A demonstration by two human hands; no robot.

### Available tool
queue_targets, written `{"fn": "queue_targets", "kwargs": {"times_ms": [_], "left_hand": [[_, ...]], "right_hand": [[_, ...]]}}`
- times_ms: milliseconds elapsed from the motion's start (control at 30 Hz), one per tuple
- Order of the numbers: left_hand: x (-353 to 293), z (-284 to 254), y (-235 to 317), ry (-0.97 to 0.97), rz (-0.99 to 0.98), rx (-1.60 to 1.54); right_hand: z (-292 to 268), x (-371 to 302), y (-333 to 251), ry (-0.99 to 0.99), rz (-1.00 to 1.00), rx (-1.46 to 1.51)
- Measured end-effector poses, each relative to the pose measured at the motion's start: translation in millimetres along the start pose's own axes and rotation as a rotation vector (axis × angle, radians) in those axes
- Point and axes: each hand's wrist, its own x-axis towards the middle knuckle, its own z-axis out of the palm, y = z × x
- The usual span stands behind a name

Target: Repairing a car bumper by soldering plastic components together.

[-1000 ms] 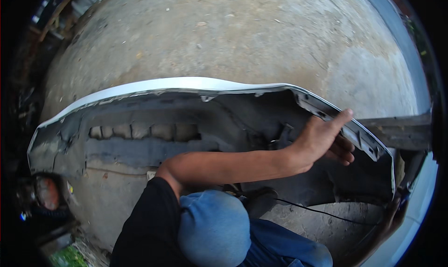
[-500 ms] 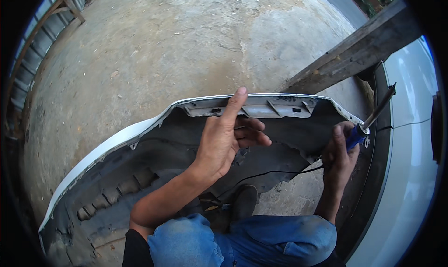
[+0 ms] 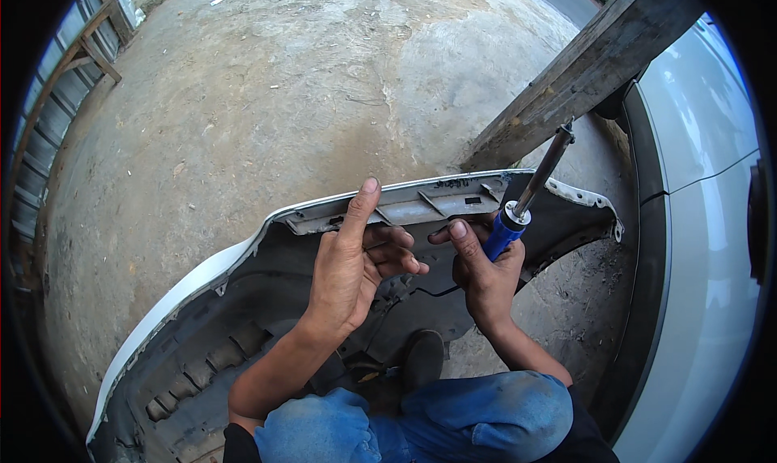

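Note:
In my right hand (image 3: 490,281) is a soldering iron (image 3: 506,232) with a blue handle, a pale metal collar and a long darkened barrel. Its tip points up and away to the right, and a black cord (image 3: 437,291) trails below the hand. My left hand (image 3: 344,273) is beside it, thumb raised and fingers loosely curled apart, with nothing visible in it. Both hands are over the inner side of a white car bumper (image 3: 194,289), close to its ribbed grey strip (image 3: 405,208). The bumper lies across the floor in front of my legs.
A thick wooden post (image 3: 579,74) rises just beyond the bumper's right part. The white car body (image 3: 704,244) stands along the right. Concrete floor (image 3: 267,99) stretches ahead. A corrugated metal wall with wooden framing (image 3: 85,42) is at far left. My shoe (image 3: 423,358) is under the bumper's near edge.
My right hand has brought the soldering iron left, toward my left hand. The left hand keeps its pose and sits slightly lower left in view. The view has shifted somewhat.

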Motion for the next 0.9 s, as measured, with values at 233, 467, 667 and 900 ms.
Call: {"fn": "queue_targets", "kwargs": {"times_ms": [233, 467, 667, 900], "left_hand": [[0, 1, -2, -0.028, -0.011, 0.0], [-7, -5, -2, -0.063, 0.015, 0.026], [-16, -16, -7, -0.15, 0.041, 0.074], [-20, -22, -10, -0.162, 0.133, 0.12]], "right_hand": [[-3, 3, 1, 0.021, 0.082, -0.034], [2, 2, -2, 0.067, 0.08, 0.041], [3, 5, 4, 0.091, 0.107, 0.11], [10, 3, 2, 0.071, 0.102, 0.116]]}}
